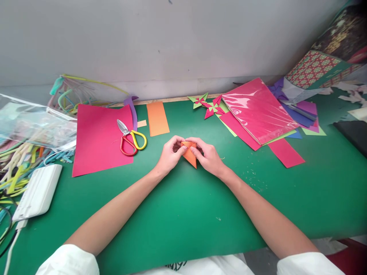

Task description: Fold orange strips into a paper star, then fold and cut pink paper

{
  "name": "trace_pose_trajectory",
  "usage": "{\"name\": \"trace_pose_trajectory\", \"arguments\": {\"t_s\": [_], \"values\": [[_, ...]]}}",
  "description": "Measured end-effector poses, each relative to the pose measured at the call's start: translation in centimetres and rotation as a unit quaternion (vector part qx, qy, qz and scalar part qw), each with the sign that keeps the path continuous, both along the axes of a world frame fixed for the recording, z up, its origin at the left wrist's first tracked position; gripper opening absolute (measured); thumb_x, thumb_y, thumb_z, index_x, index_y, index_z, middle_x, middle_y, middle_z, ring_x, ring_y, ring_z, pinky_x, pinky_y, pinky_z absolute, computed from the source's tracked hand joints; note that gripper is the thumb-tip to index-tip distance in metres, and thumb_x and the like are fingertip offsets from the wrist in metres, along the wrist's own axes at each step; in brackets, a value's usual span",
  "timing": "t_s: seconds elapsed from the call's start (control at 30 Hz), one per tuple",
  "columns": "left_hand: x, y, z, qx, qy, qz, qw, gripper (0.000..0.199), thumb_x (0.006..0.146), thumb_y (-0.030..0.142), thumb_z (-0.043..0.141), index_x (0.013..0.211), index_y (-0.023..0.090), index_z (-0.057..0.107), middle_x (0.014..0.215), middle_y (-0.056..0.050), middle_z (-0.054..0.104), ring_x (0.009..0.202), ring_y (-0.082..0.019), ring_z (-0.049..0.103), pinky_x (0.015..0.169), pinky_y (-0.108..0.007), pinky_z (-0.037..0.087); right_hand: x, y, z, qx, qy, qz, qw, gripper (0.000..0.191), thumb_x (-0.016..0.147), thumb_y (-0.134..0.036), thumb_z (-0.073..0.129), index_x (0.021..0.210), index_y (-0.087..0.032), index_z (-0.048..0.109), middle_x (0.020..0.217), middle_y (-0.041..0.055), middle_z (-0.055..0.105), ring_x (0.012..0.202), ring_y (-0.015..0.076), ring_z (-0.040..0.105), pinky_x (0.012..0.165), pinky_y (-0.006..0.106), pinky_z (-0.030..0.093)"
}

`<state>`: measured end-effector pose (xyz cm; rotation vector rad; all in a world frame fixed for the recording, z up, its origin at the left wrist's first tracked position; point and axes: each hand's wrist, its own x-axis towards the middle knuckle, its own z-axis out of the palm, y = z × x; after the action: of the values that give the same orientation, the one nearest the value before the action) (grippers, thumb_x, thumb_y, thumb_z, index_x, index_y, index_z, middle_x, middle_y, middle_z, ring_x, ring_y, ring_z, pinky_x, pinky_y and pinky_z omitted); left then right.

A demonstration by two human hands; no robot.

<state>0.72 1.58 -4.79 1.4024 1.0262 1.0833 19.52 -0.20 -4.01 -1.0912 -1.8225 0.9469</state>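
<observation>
The folded paper [191, 157] looks matt, the scissor blades [122, 126] smooth metal, the pink packet [259, 110] glossy plastic.

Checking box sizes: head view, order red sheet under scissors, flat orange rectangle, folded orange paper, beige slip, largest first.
1. Red sheet
2. Flat orange rectangle
3. Folded orange paper, partly covered
4. Beige slip

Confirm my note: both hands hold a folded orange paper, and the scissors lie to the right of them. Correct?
The side is wrong: in the head view, the scissors lie to the left of the left hand and right hand, which do both hold the folded orange paper.
</observation>
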Motion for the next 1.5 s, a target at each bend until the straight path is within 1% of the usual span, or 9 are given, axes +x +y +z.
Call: {"name": "trace_pose_trajectory", "arguments": {"t_s": [0.23,0.43,0.6,0.7,0.9,0.97,1.13,1.3,1.5], "values": [[0.0,0.0,0.2,0.007,-0.009,-0.04,0.999,0.029,0.095,0.039,0.065,0.116,0.019,0.068,0.114,-0.007,0.071,0.107,-0.022,0.065,0.096,-0.034,0.051,0.2,0.3,-0.1,-0.046,0.047,-0.019,0.998,0.033,0.103,-0.034,0.051,0.133,-0.026,0.063,0.108,0.0054,0.074,0.089,0.0229,0.068,0.077,0.035,0.052],[-0.1,0.4,-0.5,0.003,-0.005,-0.029,1.0,0.03,0.09,0.041,0.072,0.108,0.018,0.067,0.099,-0.005,0.071,0.091,-0.018,0.066,0.084,-0.031,0.053,0.3,0.3,-0.3,-0.031,0.023,-0.017,0.999,0.034,0.102,-0.032,0.051,0.134,-0.027,0.063,0.105,0.0048,0.074,0.083,0.0225,0.067,0.074,0.036,0.052],[-0.1,0.3,-0.4,0.005,-0.014,-0.019,1.0,0.025,0.088,0.038,0.074,0.102,0.018,0.067,0.091,-0.003,0.069,0.083,-0.016,0.064,0.078,-0.028,0.052,0.3,0.2,-0.1,-0.008,0.011,-0.014,1.0,0.034,0.102,-0.031,0.053,0.134,-0.028,0.064,0.112,0.0049,0.074,0.092,0.0238,0.069,0.082,0.037,0.053],[0.0,0.2,-0.3,0.002,-0.022,-0.011,1.0,0.024,0.088,0.036,0.075,0.101,0.018,0.067,0.088,-0.001,0.067,0.08,-0.014,0.062,0.076,-0.026,0.051,0.3,0.2,0.0,-0.017,0.022,-0.011,1.0,0.034,0.102,-0.033,0.054,0.134,-0.028,0.064,0.112,0.0049,0.074,0.09,0.0233,0.068,0.08,0.037,0.054],[-0.3,0.5,-0.1,-0.007,-0.01,-0.047,0.999,0.034,0.092,0.04,0.069,0.118,0.018,0.068,0.112,-0.008,0.073,0.104,-0.022,0.068,0.092,-0.034,0.054,0.4,0.4,-0.1,-0.062,0.062,-0.018,0.996,0.036,0.102,-0.038,0.053,0.135,-0.028,0.063,0.097,0.0038,0.072,0.077,0.0215,0.064,0.069,0.034,0.052],[-0.4,0.7,-0.1,-0.021,-0.005,-0.066,0.998,0.037,0.089,0.04,0.073,0.119,0.018,0.068,0.106,-0.007,0.074,0.097,-0.022,0.07,0.089,-0.035,0.056,0.6,0.5,-0.1,-0.059,0.064,-0.02,0.996,0.035,0.101,-0.038,0.054,0.134,-0.028,0.064,0.088,0.0023,0.069,0.072,0.0206,0.06,0.067,0.034,0.049],[-0.5,0.8,0.0,-0.06,-0.006,-0.087,0.994,0.031,0.083,0.04,0.08,0.1,0.017,0.068,0.08,-0.002,0.071,0.074,-0.017,0.068,0.074,-0.032,0.058,1.1,0.7,0.2,-0.043,0.054,-0.025,0.997,0.035,0.1,-0.037,0.056,0.134,-0.029,0.063,0.067,-0.0031,0.047,0.061,0.0183,0.048,0.063,0.032,0.045],[-0.2,0.6,0.1,-0.056,-0.014,-0.065,0.996,0.028,0.084,0.04,0.079,0.093,0.016,0.065,0.074,0.0,0.067,0.069,-0.014,0.065,0.069,-0.028,0.056,1.2,0.8,0.4,-0.047,0.058,-0.012,0.997,0.035,0.1,-0.038,0.057,0.133,-0.029,0.063,0.074,-0.0016,0.05,0.066,0.018,0.05,0.066,0.032,0.047],[0.0,0.4,-0.4,-0.052,-0.032,-0.014,0.998,0.029,0.085,0.04,0.078,0.09,0.017,0.062,0.072,0.001,0.065,0.065,-0.014,0.064,0.066,-0.028,0.055,1.1,0.9,0.0,-0.084,0.077,0.022,0.993,0.05,0.097,-0.039,0.063,0.145,-0.03,0.054,0.084,0.0004,0.058,0.071,0.0183,0.057,0.063,0.031,0.052]]}}
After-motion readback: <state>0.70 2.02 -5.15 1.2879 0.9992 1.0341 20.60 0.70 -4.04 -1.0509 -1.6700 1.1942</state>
